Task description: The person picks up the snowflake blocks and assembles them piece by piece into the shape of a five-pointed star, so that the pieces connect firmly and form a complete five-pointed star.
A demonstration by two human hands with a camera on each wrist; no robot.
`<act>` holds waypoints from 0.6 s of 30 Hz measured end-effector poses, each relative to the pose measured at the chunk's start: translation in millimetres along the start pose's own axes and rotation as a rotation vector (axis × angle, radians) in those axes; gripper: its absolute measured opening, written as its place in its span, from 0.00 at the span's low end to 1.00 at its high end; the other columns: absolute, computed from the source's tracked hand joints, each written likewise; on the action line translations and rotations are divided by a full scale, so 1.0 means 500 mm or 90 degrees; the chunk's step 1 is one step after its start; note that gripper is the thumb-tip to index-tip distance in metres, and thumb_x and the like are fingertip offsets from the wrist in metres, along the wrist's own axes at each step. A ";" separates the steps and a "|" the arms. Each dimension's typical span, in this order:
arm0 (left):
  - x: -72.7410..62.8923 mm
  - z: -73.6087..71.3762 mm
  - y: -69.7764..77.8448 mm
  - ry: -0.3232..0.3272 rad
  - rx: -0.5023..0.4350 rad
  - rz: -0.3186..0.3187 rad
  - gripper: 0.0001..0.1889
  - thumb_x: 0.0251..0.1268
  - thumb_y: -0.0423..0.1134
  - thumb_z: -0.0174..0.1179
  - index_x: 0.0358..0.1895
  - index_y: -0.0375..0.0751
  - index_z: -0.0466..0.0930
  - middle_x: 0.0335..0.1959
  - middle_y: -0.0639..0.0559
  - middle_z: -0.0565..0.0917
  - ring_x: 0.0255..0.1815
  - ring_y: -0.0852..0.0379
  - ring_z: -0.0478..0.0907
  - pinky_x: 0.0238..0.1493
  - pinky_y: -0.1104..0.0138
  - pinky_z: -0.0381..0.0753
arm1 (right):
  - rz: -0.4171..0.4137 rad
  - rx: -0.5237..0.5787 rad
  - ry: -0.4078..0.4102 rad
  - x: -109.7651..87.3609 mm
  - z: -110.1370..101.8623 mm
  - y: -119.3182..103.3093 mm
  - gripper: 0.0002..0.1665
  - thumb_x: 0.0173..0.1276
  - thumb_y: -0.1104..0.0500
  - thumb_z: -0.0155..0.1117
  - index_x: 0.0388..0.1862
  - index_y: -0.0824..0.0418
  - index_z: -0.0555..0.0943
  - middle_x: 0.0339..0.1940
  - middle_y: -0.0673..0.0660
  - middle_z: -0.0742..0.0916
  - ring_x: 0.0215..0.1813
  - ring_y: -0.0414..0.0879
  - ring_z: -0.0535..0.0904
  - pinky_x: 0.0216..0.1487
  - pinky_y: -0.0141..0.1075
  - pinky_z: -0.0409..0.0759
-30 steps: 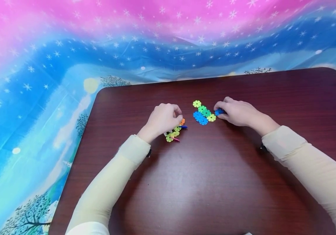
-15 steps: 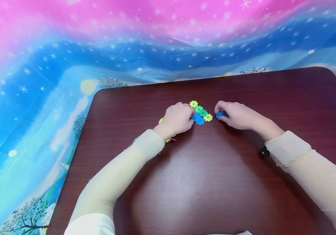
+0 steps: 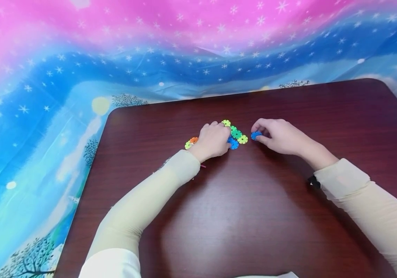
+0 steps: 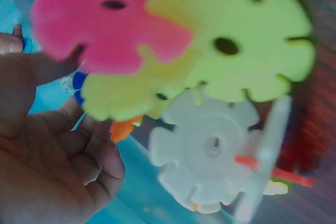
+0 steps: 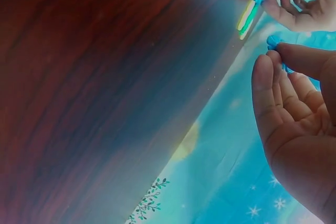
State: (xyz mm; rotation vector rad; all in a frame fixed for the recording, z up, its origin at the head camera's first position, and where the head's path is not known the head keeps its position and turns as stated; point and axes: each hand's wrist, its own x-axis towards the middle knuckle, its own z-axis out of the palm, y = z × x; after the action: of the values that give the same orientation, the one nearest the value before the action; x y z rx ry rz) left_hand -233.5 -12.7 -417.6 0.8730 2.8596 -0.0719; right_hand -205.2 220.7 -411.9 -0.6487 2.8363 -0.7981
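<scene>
Thumb and fingers of my left hand pinch the blue end of a flat cluster of interlocking flower discs. Its other discs are green and yellow. To the right, my right hand pinches a separate blue flower disc by its edge, apart from the cluster. Beneath my left wrist is a second build of joined discs, with an orange disc showing. Close up in the left wrist view, that build has a pink disc, a yellow-green disc and a white disc. My left forearm hides most of it in the head view.
Both hands work over a dark wooden table with rounded far corners. Behind and to the left hangs a pink and blue snowflake-patterned cloth. A white edge shows at the bottom of the head view.
My left hand has moved right, from over the multicoloured build to the cluster's blue discs, and now pinches them. My right hand keeps the blue disc, now turned so more of it shows.
</scene>
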 end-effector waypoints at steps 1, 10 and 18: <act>0.001 -0.001 -0.001 -0.006 -0.006 0.000 0.15 0.70 0.53 0.66 0.49 0.48 0.84 0.42 0.53 0.80 0.45 0.54 0.73 0.43 0.61 0.72 | -0.001 0.003 0.005 -0.001 0.000 -0.002 0.12 0.72 0.63 0.70 0.52 0.59 0.81 0.41 0.54 0.87 0.45 0.50 0.83 0.50 0.50 0.83; 0.006 -0.006 0.002 -0.046 -0.023 0.001 0.14 0.68 0.51 0.68 0.47 0.46 0.82 0.42 0.53 0.78 0.46 0.54 0.70 0.44 0.61 0.69 | 0.000 0.017 0.025 -0.006 0.007 -0.009 0.11 0.72 0.63 0.70 0.50 0.57 0.82 0.39 0.52 0.87 0.43 0.48 0.83 0.49 0.49 0.82; -0.001 0.000 -0.007 -0.021 -0.084 0.011 0.21 0.67 0.52 0.71 0.55 0.47 0.79 0.44 0.55 0.83 0.46 0.54 0.74 0.49 0.61 0.73 | -0.002 0.038 0.045 -0.010 0.015 -0.011 0.10 0.72 0.61 0.71 0.50 0.57 0.83 0.39 0.51 0.88 0.43 0.47 0.84 0.50 0.49 0.84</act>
State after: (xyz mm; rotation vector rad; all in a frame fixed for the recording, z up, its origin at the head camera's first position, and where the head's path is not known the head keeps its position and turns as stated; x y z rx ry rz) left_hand -235.1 -15.8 -417.3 0.8627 2.7886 0.1036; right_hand -196.8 215.1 -415.6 -0.6293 2.8629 -0.9202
